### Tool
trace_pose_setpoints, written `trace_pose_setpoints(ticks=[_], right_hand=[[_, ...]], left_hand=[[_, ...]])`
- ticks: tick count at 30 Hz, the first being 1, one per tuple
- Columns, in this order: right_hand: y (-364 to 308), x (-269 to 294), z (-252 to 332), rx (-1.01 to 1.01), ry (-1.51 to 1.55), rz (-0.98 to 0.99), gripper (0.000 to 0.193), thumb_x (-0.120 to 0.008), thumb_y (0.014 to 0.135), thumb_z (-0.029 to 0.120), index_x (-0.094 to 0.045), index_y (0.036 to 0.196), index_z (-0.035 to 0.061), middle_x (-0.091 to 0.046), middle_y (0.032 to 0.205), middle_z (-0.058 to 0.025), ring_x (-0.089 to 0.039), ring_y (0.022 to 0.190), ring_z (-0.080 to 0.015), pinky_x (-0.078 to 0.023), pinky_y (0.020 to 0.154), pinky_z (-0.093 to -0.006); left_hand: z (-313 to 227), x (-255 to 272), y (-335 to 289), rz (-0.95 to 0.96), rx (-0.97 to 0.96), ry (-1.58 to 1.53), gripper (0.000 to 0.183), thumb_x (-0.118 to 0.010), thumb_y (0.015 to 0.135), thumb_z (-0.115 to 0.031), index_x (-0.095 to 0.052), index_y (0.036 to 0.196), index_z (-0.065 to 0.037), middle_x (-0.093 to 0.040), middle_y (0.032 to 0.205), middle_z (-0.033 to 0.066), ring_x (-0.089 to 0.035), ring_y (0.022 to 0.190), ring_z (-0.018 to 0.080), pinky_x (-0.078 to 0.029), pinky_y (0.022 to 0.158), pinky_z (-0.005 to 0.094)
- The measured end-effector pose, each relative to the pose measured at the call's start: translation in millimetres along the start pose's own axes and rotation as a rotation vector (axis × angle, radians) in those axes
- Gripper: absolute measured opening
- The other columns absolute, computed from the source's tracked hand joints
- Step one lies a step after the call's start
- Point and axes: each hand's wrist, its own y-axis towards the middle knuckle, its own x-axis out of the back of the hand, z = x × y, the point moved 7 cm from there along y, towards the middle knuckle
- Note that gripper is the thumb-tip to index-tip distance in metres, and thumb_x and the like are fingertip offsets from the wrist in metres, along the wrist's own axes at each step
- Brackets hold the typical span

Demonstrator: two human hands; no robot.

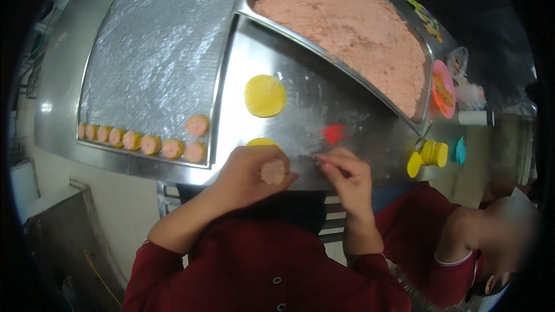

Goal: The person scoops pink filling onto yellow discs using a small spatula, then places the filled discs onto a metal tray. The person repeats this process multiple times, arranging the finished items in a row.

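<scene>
My left hand [240, 176] is curled round a small open-topped dumpling [273, 171], its pale pink filling facing up. My right hand [350, 182] is just to the right of it, thumb and fingertips pinched together above the table's near edge. What sits in that pinch, if anything, is too small to make out. A small heap of bright red garnish [332, 133] lies on the steel just beyond my right hand. One round yellow wrapper [265, 96] lies flat on the table, and a second wrapper [263, 141] is partly covered by my left hand.
A perforated metal tray [156, 52] at left bears several filled dumplings [151, 144] along its near edge. A deep steel pan [324, 55] of pink minced filling [352, 29] stands far right. Stacked yellow wrappers [433, 153] and a pink bowl [444, 89] are at right, near another person [439, 237].
</scene>
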Motion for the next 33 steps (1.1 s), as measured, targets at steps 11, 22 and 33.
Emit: trace_pose_setpoints(ticks=[11,22,33], right_hand=[[6,-22,37,0.381,-0.309,0.012,0.03,-0.078,0.081,-0.006,-0.08,0.109,0.0031,-0.068,0.091,-0.0087,-0.064,0.075,-0.0161,-0.051,0.065,-0.0272],[12,-29,32,0.316,-0.28,0.061,0.034,-0.075,0.078,-0.013,-0.081,0.107,0.004,-0.066,0.087,-0.0105,-0.065,0.076,-0.0211,-0.051,0.067,-0.0294],[-24,28,-33,0.251,-0.549,-0.438,0.026,-0.075,0.088,-0.003,-0.079,0.113,0.0016,-0.067,0.089,-0.0101,-0.062,0.079,-0.0184,-0.048,0.069,-0.0287]], left_hand=[[-7,7,-7,-0.002,-0.021,0.025,0.025,-0.088,0.077,-0.014,-0.07,0.091,-0.005,-0.072,0.085,0.0093,-0.071,0.075,0.0203,-0.053,0.068,0.0312],[-13,15,-8,-0.013,-0.024,0.07,0.025,-0.085,0.078,-0.015,-0.072,0.096,-0.004,-0.072,0.085,0.0125,-0.071,0.076,0.0305,-0.056,0.069,0.0365],[5,111,-15,-0.101,0.097,-0.078,0.068,-0.072,0.074,0.009,-0.06,0.14,-0.003,-0.063,0.127,0.0104,-0.06,0.119,0.0216,-0.048,0.102,0.0336]])
